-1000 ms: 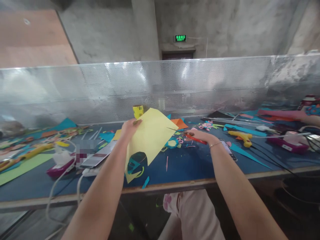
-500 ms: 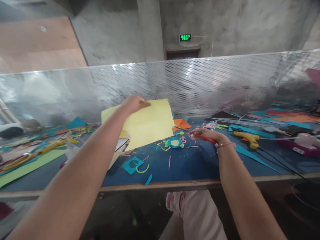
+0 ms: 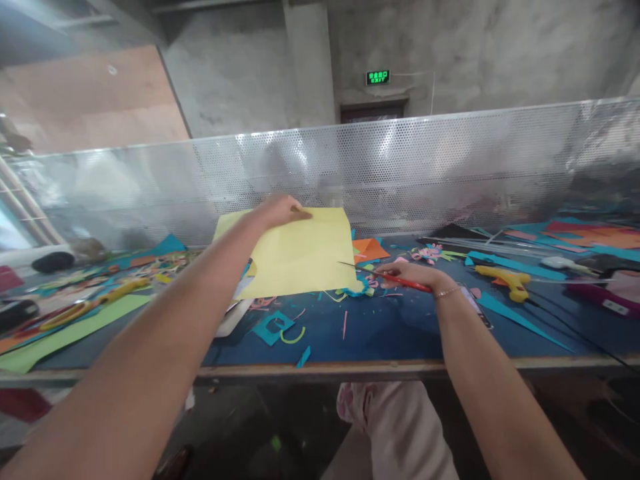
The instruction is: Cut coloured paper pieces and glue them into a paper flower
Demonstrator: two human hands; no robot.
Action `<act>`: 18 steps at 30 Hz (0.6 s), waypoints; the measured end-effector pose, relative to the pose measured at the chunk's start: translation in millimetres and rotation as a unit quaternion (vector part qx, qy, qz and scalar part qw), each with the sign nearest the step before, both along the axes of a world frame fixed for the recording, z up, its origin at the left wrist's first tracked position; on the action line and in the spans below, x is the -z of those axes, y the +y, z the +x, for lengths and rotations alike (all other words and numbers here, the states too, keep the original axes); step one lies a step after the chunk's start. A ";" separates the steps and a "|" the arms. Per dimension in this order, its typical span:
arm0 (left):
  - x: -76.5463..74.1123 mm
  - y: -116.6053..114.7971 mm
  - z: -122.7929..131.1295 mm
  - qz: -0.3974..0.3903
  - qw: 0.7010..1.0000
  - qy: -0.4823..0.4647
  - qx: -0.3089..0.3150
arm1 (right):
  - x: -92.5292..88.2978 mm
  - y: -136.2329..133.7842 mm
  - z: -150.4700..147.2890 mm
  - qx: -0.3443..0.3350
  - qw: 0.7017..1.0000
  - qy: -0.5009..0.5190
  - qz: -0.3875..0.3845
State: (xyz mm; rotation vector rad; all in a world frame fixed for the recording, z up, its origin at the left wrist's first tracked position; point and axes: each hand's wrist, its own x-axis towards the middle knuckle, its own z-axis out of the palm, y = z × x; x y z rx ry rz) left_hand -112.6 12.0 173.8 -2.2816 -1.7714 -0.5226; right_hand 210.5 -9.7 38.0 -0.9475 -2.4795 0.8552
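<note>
My left hand (image 3: pixel 283 211) pinches the top edge of a large yellow sheet of paper (image 3: pixel 300 257), which it holds up above the table. In my right hand (image 3: pixel 413 272) is a pair of scissors (image 3: pixel 419 287) with red handles. Their blades reach over the right edge of the sheet, near its lower corner. Partly hidden behind that corner lies a blue paper flower (image 3: pixel 356 288). An orange paper piece (image 3: pixel 370 249) rests just right of the sheet. Nearer me are a blue square with a hole cut in it (image 3: pixel 261 328) and a curved green strip (image 3: pixel 294 339).
A yellow glue gun (image 3: pixel 507 280) with a black cord lies right of my right hand, near a phone (image 3: pixel 473 303). Paper scraps and yellow-handled scissors (image 3: pixel 67 317) cover the left side. A perforated metal screen (image 3: pixel 390 173) runs along the back of the table (image 3: pixel 380 333).
The scissors' blades have moved left, from beside the sheet's right edge to over it. The sheet sits slightly lower and more level, covering part of the blue flower. The view has shifted a little.
</note>
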 end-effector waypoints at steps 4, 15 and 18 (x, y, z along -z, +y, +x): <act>1.1 0.6 5.1 -0.015 1.000 0.019 0.015 | -3.5 -5.3 -4.5 -0.001 1.000 -0.027 0.015; -10.4 -0.8 13.8 -0.015 0.994 0.102 0.031 | -4.7 -4.3 -5.8 -0.019 0.999 -0.036 0.018; -15.0 -4.5 17.3 -0.017 0.993 0.116 0.028 | -4.5 -3.7 -4.6 -0.028 0.999 -0.036 0.024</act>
